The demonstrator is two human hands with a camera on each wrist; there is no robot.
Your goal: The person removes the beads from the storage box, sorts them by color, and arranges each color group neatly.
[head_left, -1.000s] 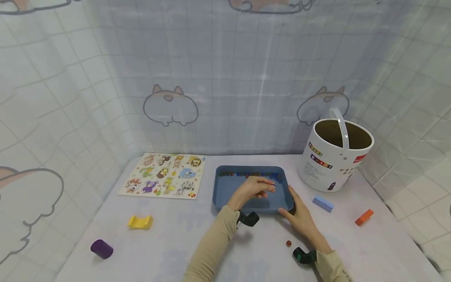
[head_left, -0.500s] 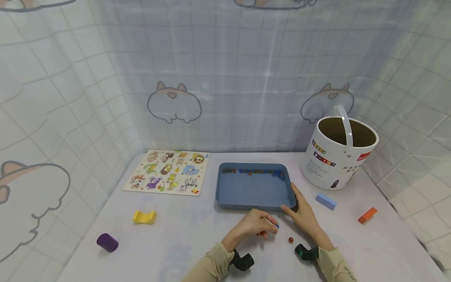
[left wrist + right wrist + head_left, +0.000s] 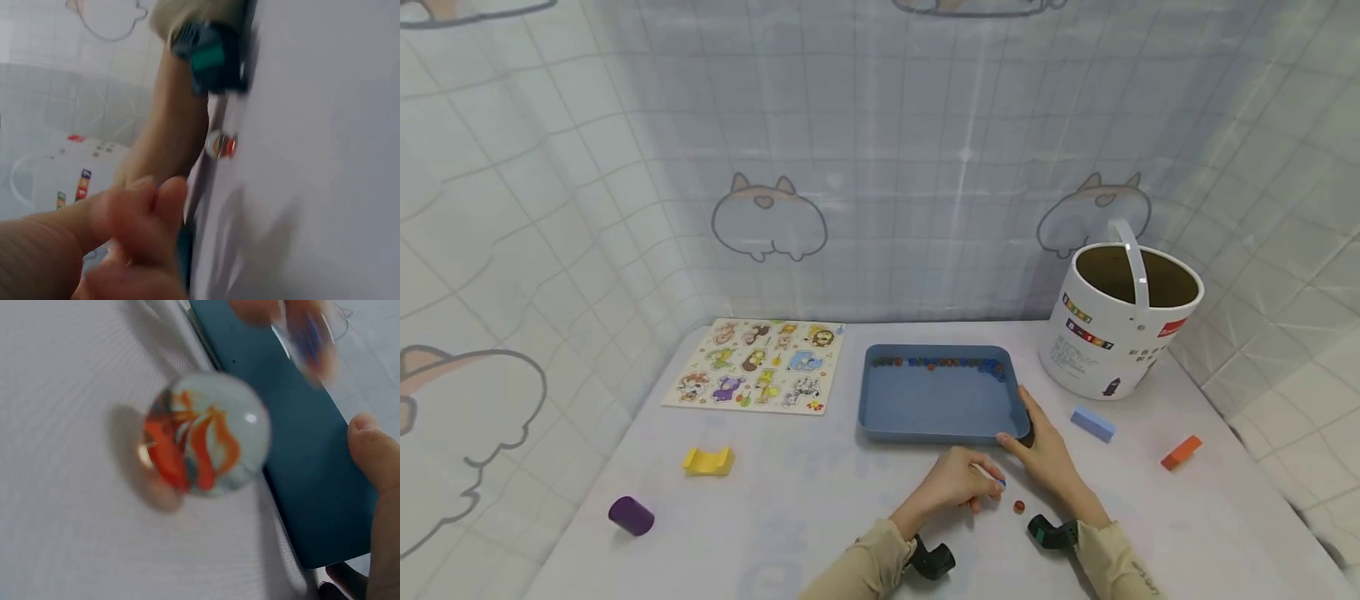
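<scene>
Head view: the left hand (image 3: 958, 485) rests on the table (image 3: 790, 517) in front of the blue tray (image 3: 940, 406), its thumb and fingertips pinched together on a small blue marble (image 3: 1001, 482). An orange-and-clear marble (image 3: 1019, 506) lies on the table just beside that hand. The right hand (image 3: 1047, 458) grips the tray's near right corner. A second ago the left hand was inside the tray; it now sits outside, in front of it. Left wrist view: the fingers (image 3: 156, 206) are curled together; the orange marble (image 3: 222, 145) lies beyond them. Right wrist view: the marble (image 3: 203, 445) is clear glass with orange swirls, just beside the tray (image 3: 300, 456); the blue marble (image 3: 309, 337) is blurred.
</scene>
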